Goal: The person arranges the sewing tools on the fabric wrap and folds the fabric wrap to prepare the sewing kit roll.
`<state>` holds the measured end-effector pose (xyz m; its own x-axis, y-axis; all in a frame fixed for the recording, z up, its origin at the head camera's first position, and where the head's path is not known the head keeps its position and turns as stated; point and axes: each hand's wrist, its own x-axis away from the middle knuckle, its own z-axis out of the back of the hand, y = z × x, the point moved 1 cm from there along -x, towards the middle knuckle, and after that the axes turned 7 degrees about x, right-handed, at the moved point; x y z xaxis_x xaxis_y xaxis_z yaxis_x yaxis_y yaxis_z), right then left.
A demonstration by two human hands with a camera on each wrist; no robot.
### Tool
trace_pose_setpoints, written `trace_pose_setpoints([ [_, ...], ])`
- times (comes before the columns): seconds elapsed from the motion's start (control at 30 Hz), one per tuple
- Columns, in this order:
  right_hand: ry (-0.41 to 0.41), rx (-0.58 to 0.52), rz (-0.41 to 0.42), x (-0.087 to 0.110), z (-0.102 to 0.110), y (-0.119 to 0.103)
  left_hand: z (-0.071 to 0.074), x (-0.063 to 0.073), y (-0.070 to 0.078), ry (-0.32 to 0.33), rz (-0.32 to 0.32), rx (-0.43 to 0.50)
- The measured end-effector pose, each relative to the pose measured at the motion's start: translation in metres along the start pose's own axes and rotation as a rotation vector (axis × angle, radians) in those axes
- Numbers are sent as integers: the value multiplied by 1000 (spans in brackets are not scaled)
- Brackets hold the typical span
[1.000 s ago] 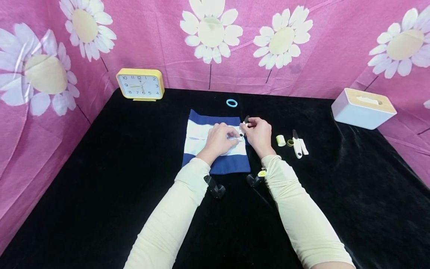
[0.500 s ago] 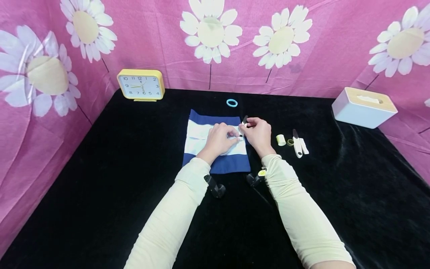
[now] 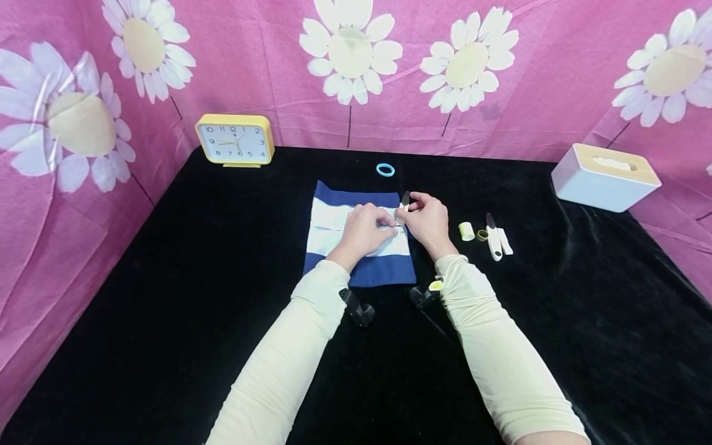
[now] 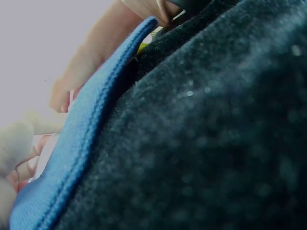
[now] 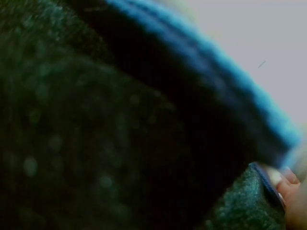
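A blue and white striped cloth (image 3: 325,216) lies on the black table cover. My left hand (image 3: 364,230) rests over its white stripe, thumb and forefinger pinching at the right edge; the pinched part is mostly hidden. Right beside it, my right hand (image 3: 428,219) holds small white-handled snips (image 3: 405,199), dark blade pointing away, at that same edge. In the left wrist view, the cloth's blue hem (image 4: 96,110) rises in front of the fingers. The right wrist view shows mostly the blurred hem (image 5: 216,72) and a few fingertips (image 5: 288,189) at lower right.
Right of the hands lie a pale yellow thread spool (image 3: 466,232), a small olive ring (image 3: 482,235) and another white-handled tool (image 3: 494,242) with a dark tip. Behind the cloth are a light-blue ring (image 3: 385,170), a yellow clock (image 3: 235,140) and a tissue box (image 3: 606,178).
My right hand has shifted slightly left, and the dark spot on the snips' handle is now hidden. My left hand stays in place on the cloth.
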<state>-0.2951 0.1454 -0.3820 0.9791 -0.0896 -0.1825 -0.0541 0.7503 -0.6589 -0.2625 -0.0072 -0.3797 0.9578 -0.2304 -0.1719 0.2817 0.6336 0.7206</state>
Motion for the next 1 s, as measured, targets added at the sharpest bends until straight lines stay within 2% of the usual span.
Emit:
trace_pose_setpoints([
  [0.33,-56,13,-14,0,3,-1,0,0,0,9,12,14],
  [0.53,-57,34,-5,-1,3,0,0,-1,-1,7,3,7],
  [0.7,-53,1,4,-3,2,2,0,-2,0,4,-5,2],
  [1.0,-46,-33,14,-2,1,3,1,0,1,-18,27,22],
])
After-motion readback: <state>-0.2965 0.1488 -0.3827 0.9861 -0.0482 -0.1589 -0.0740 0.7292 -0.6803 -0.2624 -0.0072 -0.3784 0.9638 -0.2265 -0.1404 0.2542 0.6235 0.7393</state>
